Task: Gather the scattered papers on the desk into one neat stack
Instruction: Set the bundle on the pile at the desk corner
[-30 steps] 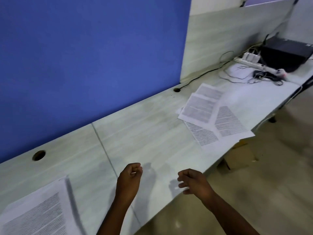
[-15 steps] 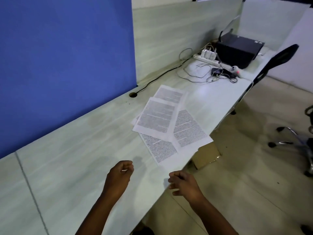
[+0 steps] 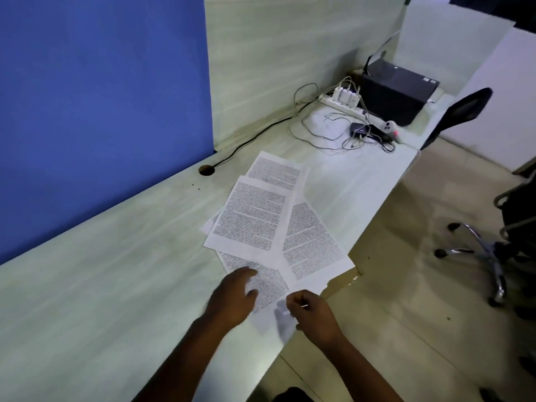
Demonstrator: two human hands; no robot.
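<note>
Several printed sheets lie fanned and overlapping on the pale desk [image 3: 116, 271]. The top sheet [image 3: 252, 219] covers part of a far sheet [image 3: 274, 169], a right sheet [image 3: 313, 245] that reaches the desk's front edge, and a near sheet [image 3: 269, 285]. My left hand [image 3: 232, 297] rests on the near sheet with its fingers stretched out. My right hand [image 3: 310, 311] sits at the front edge by the near corners of the sheets, fingers curled. Whether it pinches a sheet is unclear.
At the desk's far end are a power strip [image 3: 342, 103] with chargers, tangled cables [image 3: 319, 132], a black box [image 3: 397, 88] and a white controller [image 3: 391, 129]. A blue partition [image 3: 101, 97] backs the desk. A cardboard box [image 3: 342, 282] and a chair base [image 3: 478, 250] are on the floor.
My view has swung right and closer to the sheets. Both hands have moved forward onto the pile; my left hand's fingers have straightened onto the near sheet.
</note>
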